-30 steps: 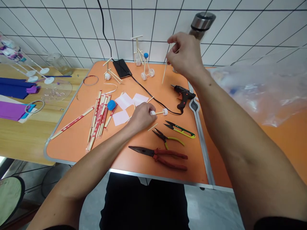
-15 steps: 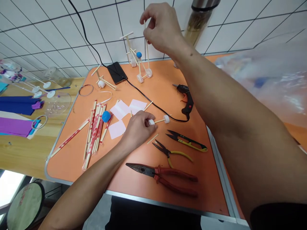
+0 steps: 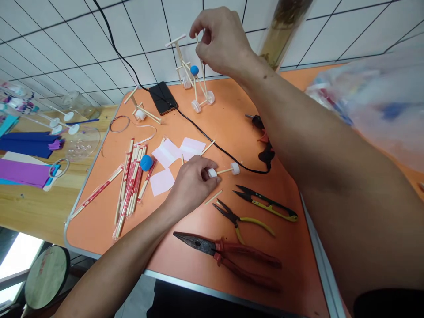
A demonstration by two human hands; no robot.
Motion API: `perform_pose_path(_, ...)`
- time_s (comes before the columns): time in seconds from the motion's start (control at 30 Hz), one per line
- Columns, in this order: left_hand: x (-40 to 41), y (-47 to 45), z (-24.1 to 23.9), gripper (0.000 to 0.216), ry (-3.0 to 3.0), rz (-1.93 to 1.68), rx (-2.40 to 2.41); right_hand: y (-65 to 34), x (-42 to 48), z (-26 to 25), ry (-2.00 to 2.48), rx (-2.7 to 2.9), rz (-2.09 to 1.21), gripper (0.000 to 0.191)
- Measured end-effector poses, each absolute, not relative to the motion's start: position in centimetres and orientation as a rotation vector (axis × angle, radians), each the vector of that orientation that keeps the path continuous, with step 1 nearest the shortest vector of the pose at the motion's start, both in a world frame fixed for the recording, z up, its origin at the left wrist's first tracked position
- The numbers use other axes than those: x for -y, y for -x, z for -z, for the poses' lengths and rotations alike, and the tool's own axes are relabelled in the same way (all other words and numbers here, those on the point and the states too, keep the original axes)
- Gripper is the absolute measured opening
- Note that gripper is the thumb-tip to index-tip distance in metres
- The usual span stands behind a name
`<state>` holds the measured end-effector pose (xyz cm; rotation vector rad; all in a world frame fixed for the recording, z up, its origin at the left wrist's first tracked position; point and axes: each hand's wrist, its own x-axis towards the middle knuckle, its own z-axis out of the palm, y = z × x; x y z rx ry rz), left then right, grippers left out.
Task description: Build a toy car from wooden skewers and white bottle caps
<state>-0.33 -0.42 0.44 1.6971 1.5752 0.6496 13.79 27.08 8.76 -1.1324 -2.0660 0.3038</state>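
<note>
At the back of the table, my right hand (image 3: 220, 42) pinches the upper end of a thin wooden stick. That stick rises from a small model (image 3: 201, 99) of sticks with clear wheels and a blue ball (image 3: 194, 70) on top. My left hand (image 3: 192, 181) rests at mid-table, thumb and fingers closed on a white wheel (image 3: 212, 172) at one end of a short stick axle. A second white wheel (image 3: 235, 168) sits on the axle's far end. Beside the left hand lie pink paper squares (image 3: 162, 181) and a loose stick piece (image 3: 213, 197).
Needle-nose pliers with red handles (image 3: 198, 244), small yellow-handled pliers (image 3: 232, 215) and thread snips (image 3: 265, 202) lie at front right. My right forearm partly covers a glue gun (image 3: 265, 152). A black cable (image 3: 212, 139) crosses past a phone (image 3: 163, 98). Wrapped chopsticks (image 3: 132, 181) lie left.
The view has shifted slightly, moving the tools and bottle within the picture. Both hands keep their holds, the right on the model's stick and the left on the wheel.
</note>
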Motion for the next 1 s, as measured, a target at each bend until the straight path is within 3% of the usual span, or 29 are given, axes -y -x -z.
perform_pose_path(1.0,0.4,0.3,-0.4,0.019,-1.711,-0.69,-1.533,-13.5,-28.5,-7.0,1.115,2.058,-0.134,0.047)
